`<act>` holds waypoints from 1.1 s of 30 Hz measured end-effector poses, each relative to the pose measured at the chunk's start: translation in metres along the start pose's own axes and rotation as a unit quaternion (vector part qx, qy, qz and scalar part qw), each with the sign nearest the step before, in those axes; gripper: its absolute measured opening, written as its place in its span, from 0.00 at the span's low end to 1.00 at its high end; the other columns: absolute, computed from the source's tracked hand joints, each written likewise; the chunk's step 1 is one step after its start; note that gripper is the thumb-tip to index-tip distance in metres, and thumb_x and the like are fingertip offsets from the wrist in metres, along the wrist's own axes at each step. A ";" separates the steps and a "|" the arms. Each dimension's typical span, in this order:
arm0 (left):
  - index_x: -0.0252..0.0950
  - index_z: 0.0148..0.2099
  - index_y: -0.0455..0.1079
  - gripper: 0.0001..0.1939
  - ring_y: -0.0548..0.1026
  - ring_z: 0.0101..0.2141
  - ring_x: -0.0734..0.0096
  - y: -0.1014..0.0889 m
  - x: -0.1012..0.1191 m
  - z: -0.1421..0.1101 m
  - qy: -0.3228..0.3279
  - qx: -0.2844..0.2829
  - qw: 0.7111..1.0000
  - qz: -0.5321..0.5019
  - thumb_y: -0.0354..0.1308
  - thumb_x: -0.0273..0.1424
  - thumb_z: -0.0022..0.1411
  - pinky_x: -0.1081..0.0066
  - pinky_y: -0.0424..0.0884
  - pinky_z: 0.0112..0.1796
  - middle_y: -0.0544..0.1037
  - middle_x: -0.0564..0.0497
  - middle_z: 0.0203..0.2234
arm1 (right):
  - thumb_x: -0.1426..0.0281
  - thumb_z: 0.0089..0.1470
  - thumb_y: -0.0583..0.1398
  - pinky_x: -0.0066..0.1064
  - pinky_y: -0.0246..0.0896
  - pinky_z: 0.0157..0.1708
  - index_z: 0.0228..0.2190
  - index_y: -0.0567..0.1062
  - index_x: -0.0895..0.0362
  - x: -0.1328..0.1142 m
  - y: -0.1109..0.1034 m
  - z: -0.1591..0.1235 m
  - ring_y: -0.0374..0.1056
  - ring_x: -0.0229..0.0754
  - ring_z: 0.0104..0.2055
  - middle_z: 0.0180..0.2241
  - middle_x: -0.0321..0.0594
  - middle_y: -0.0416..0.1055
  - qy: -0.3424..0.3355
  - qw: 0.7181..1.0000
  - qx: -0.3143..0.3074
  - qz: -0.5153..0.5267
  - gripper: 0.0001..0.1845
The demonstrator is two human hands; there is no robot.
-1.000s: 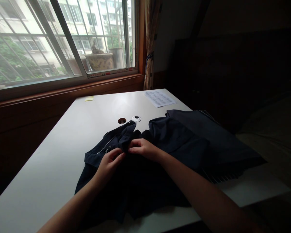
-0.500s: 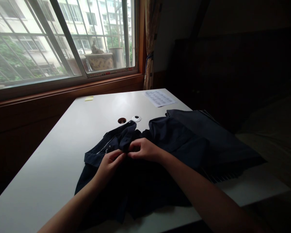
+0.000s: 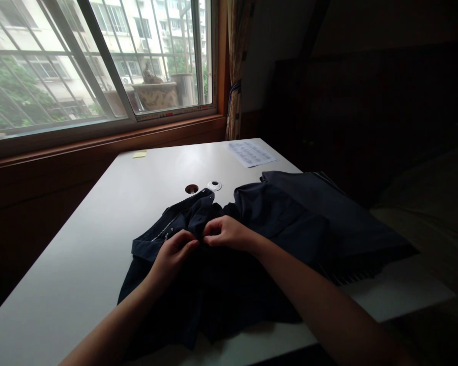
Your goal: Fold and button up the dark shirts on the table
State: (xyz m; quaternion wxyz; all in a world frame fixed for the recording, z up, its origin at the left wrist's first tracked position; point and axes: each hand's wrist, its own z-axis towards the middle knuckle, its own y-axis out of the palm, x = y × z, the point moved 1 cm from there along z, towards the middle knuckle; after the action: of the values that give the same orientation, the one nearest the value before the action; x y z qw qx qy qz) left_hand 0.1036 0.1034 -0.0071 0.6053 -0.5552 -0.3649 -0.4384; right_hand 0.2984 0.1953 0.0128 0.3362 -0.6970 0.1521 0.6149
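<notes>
From here, L hand (image 3: pixel 177 249) & R hand (image 3: pixel 229 234) pinch the dark cloth (image 3: pixel 213 290), fingertips nearly together, its long axis running sideways, more spread R of both.

Bright barred window (image 3: pixel 99 63); tied curtain (image 3: pixel 237 51); white table (image 3: pixel 84 244); dim wall (image 3: pixel 275 46)
</notes>
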 end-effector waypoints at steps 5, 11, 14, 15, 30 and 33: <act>0.37 0.40 0.72 0.12 0.75 0.35 0.67 0.000 0.006 -0.004 0.020 0.029 0.999 0.037 0.64 0.40 0.61 0.71 0.70 0.37 0.77 0.53 0.32 | 0.64 0.47 0.66 0.24 0.53 0.26 0.30 0.79 0.59 0.001 0.002 0.002 0.61 0.33 0.26 0.25 0.33 0.71 0.009 0.999 0.039 0.009 0.10; 0.38 0.40 0.75 0.10 0.78 0.34 0.66 0.002 0.012 -0.007 0.019 0.053 0.994 0.098 0.63 0.40 0.62 0.70 0.71 0.37 0.80 0.52 0.33 | 0.65 0.47 0.66 0.24 0.54 0.25 0.30 0.80 0.59 -0.001 0.009 0.000 0.63 0.34 0.26 0.25 0.34 0.72 0.006 0.998 0.057 0.000 0.10; 0.39 0.41 0.76 0.09 0.79 0.34 0.66 0.002 0.012 -0.007 0.020 0.051 0.993 0.107 0.62 0.38 0.63 0.70 0.72 0.37 0.82 0.52 0.34 | 0.64 0.46 0.66 0.24 0.55 0.26 0.30 0.80 0.59 -0.001 0.010 0.000 0.64 0.34 0.26 0.25 0.34 0.73 0.003 0.998 0.059 0.000 0.11; 0.38 0.41 0.77 0.09 0.79 0.34 0.65 0.002 0.012 -0.007 0.024 0.051 0.993 0.107 0.61 0.38 0.63 0.70 0.72 0.36 0.82 0.51 0.34 | 0.64 0.46 0.66 0.24 0.56 0.26 0.30 0.80 0.59 -0.001 0.010 0.001 0.64 0.34 0.26 0.25 0.34 0.73 0.003 0.998 0.058 -0.001 0.11; 0.39 0.38 0.74 0.03 0.78 0.31 0.67 0.000 0.004 -0.005 0.068 0.064 0.989 0.116 0.62 0.32 0.62 0.70 0.72 0.35 0.81 0.52 0.31 | 0.64 0.46 0.66 0.25 0.56 0.27 0.29 0.78 0.58 0.000 0.006 0.001 0.64 0.35 0.28 0.26 0.34 0.72 -0.012 0.997 0.074 -0.007 0.10; 0.39 0.38 0.75 0.02 0.78 0.33 0.67 -0.001 0.006 -0.005 0.098 0.078 0.983 0.134 0.62 0.30 0.61 0.70 0.71 0.37 0.81 0.53 0.32 | 0.64 0.46 0.66 0.25 0.56 0.27 0.28 0.76 0.58 0.001 0.002 0.003 0.62 0.34 0.27 0.26 0.33 0.70 -0.004 0.992 0.123 -0.023 0.09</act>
State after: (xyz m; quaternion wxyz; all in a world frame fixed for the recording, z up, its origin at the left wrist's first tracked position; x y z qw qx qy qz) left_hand 0.1042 0.0973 -0.0017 0.7327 -0.5047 -0.2594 -0.3757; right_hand 0.2949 0.1962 0.0112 0.4341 -0.6512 0.2095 0.5862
